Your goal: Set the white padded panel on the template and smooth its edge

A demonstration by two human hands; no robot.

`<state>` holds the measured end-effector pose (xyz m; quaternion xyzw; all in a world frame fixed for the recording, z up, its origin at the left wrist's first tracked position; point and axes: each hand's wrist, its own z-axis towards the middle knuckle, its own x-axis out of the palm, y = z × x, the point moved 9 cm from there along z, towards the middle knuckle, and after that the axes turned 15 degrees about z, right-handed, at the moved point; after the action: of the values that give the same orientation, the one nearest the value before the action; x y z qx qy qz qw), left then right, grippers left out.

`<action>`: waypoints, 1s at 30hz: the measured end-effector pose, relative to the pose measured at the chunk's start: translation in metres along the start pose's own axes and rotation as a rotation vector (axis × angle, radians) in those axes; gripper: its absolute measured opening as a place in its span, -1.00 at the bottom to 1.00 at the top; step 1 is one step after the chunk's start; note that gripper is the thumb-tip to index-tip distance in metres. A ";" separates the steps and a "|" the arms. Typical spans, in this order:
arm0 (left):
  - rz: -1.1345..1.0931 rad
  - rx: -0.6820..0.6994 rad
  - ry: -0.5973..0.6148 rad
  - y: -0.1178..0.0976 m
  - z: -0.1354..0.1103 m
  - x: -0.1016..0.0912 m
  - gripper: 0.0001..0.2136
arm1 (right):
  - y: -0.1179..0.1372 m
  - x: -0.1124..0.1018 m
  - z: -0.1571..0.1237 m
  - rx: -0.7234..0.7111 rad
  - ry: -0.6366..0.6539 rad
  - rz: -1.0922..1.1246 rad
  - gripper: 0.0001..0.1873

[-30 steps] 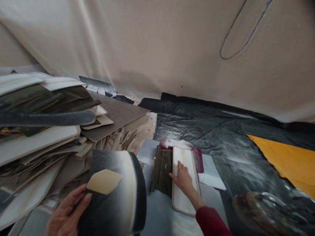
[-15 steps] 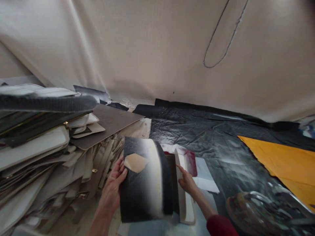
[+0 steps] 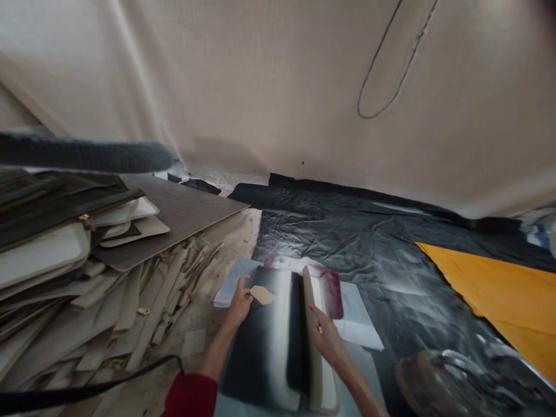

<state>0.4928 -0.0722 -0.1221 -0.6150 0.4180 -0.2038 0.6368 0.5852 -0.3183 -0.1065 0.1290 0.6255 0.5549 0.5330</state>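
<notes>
A black panel (image 3: 249, 353) with a pale band down its right side lies low in front of me on pale sheets. A tan six-sided piece (image 3: 263, 295) sits on its upper left part. My left hand (image 3: 240, 302) is at the panel's left edge, beside the tan piece, with its thumb and index finger apart. To the right stands a folded cream-edged panel (image 3: 319, 353), a pale strip along its inside. My right hand (image 3: 328, 337) grips its left edge, index finger along it; the other fingertips are partly hidden. Behind it shows a dark red piece (image 3: 333, 292).
At left is a tall pile of flat panels and zippered pieces (image 3: 43, 249), with loose strips (image 3: 174, 289) beside it. A brown board (image 3: 178, 208) juts out from the pile. Yellow sheeting (image 3: 499, 289) and a blurred metal-handled object (image 3: 447, 376) are on the right.
The black panel has come down from a raised, tilted position to lie flatter. My left hand has moved up and right; my right hand has slid down the cream-edged panel.
</notes>
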 end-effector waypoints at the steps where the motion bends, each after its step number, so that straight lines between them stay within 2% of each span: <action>1: 0.050 0.031 -0.034 -0.005 -0.002 -0.003 -0.48 | 0.003 0.002 0.000 0.002 0.019 0.011 -0.36; 3: 0.136 0.071 -0.097 -0.012 -0.007 -0.007 -0.65 | 0.008 0.006 -0.001 0.012 0.041 0.032 -0.27; 5: 0.188 0.076 -0.148 -0.013 -0.011 -0.008 -0.74 | 0.009 0.008 -0.002 0.049 0.031 0.030 -0.25; 8: 0.210 0.050 -0.197 -0.008 -0.016 -0.006 -0.73 | 0.008 0.015 -0.005 0.103 0.056 -0.008 -0.37; 11: 0.206 0.047 -0.209 -0.010 -0.021 -0.004 -0.72 | 0.012 0.023 -0.006 0.090 0.086 -0.059 -0.42; 16: 0.173 0.131 -0.197 -0.041 -0.040 -0.005 -0.69 | 0.017 0.024 -0.005 0.110 0.070 -0.120 -0.44; 18: 0.149 0.215 -0.213 -0.058 -0.047 -0.009 -0.68 | 0.019 0.024 -0.005 0.098 0.059 -0.149 -0.46; 20: 0.120 0.244 -0.226 -0.064 -0.046 -0.016 -0.69 | 0.020 0.025 -0.005 0.068 0.062 -0.172 -0.47; 22: 0.090 0.190 -0.211 -0.054 -0.035 -0.023 -0.69 | 0.022 0.028 -0.006 0.041 0.064 -0.197 -0.48; 26: 0.018 0.080 -0.136 -0.019 -0.013 -0.032 -0.62 | 0.026 0.033 -0.008 -0.006 0.042 -0.255 -0.50; 30: -0.090 -0.042 -0.104 0.004 -0.015 -0.045 -0.57 | 0.027 0.036 -0.007 -0.027 0.043 -0.261 -0.49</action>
<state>0.4543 -0.0462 -0.1119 -0.6560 0.3606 -0.1911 0.6349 0.5530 -0.2855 -0.1039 0.0275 0.6407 0.4921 0.5888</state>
